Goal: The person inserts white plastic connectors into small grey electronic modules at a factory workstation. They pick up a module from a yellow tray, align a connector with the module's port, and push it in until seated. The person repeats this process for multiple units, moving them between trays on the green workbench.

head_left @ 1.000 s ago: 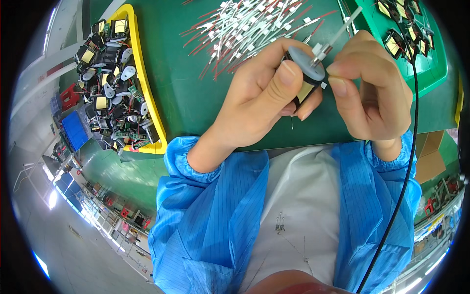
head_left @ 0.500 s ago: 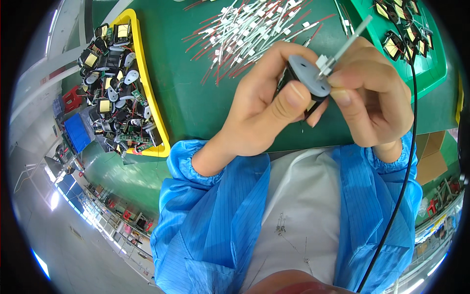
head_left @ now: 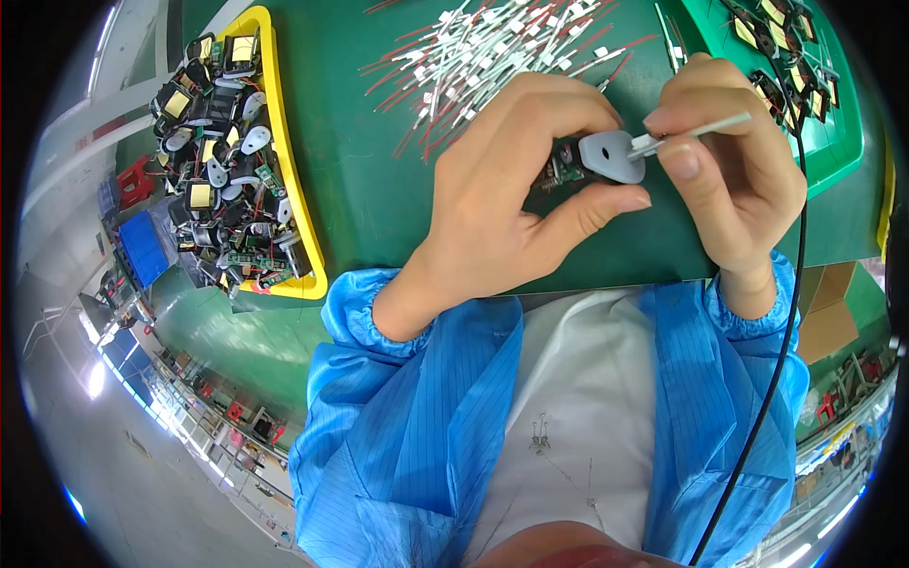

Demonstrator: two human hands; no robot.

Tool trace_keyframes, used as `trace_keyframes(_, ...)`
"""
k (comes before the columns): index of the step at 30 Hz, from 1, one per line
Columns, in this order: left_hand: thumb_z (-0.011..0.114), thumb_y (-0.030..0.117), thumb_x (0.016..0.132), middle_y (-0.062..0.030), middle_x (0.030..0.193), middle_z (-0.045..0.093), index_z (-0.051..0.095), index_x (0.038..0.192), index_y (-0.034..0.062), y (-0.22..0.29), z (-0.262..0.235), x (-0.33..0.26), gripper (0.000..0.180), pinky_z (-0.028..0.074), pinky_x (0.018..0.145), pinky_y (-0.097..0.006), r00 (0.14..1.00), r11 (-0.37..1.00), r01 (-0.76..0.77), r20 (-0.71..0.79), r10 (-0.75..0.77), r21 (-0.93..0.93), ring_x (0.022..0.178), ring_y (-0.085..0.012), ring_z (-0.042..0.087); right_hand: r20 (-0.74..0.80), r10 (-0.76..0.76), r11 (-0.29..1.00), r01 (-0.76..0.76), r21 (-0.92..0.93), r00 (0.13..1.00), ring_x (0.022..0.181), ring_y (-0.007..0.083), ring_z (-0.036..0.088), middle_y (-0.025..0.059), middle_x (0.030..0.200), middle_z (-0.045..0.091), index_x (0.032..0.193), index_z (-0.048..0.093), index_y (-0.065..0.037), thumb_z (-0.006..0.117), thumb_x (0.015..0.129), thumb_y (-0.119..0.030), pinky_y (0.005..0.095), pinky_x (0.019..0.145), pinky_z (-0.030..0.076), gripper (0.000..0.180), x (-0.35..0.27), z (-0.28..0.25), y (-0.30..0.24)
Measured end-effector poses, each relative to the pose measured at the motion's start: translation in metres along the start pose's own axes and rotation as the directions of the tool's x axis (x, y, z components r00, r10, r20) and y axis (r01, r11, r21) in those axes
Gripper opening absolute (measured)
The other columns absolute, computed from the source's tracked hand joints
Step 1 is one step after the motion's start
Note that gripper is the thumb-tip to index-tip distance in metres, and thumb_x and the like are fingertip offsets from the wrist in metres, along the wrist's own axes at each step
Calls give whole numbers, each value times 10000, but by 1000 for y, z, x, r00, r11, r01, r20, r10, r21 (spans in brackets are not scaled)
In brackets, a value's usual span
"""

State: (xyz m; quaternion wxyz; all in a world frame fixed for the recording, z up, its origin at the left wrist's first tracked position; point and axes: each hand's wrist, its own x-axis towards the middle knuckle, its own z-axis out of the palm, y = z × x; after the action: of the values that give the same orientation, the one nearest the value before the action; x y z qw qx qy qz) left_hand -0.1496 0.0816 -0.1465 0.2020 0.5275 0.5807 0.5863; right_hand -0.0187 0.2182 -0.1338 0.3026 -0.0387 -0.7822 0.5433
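Note:
My left hand [head_left: 497, 194] is wrapped round a small black device with a grey oval end cap [head_left: 606, 156]; part of a green circuit board shows beside the thumb. A dark hole is visible in the cap's face. Between thumb and fingers, my right hand [head_left: 734, 175] pinches a wire lead [head_left: 705, 129] in a pale sleeve. The lead's white connector end is at the right edge of the cap; whether it is seated there cannot be told. Both hands are above the green table, close to its near edge.
Beyond my hands lies a heap of red and white wire leads [head_left: 502, 62]. On the left, a yellow bin [head_left: 286, 161] holds many similar devices [head_left: 201, 194]. A green tray [head_left: 838, 170] with more devices stands at right. A black cable [head_left: 802, 199] hangs down the right side.
The device has turned so its grey cap now faces right. The lead has tipped from steeply upward to nearly level, and my right hand has shifted slightly right.

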Motion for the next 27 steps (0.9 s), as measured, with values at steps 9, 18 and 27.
trace_keyframes(9, 743, 141, 769, -172, 965, 590, 470, 1042, -37, -2, -2, -3, 425, 477, 724, -282, 996, 997, -59, 66, 57, 41, 836, -203, 581, -50, -213, 972, 206, -109, 976, 633, 194, 478, 156, 781, 566, 889, 562, 95, 605, 807, 38, 303, 541, 360, 109, -1, 11, 4)
trace_keyframes(18, 737, 168, 772, -196, 949, 589, 440, 1056, -31, 0, 0, -5, 457, 474, 680, -285, 990, 994, -108, 92, 107, 0, 792, -209, 578, -42, -94, 996, 94, -9, 995, 615, 187, 462, 153, 777, 563, 881, 557, 83, 585, 807, 38, 308, 546, 356, 91, -3, 12, -1)
trace_keyframes(27, 744, 115, 765, -185, 983, 584, 446, 1071, -32, 1, 0, -6, 452, 470, 727, -289, 995, 997, -4, 103, 12, -76, 844, -208, 579, -5, -91, 995, 91, -37, 996, 650, 187, 473, 151, 805, 554, 922, 551, 85, 609, 862, -154, 300, 571, 369, 254, 0, 7, 3)
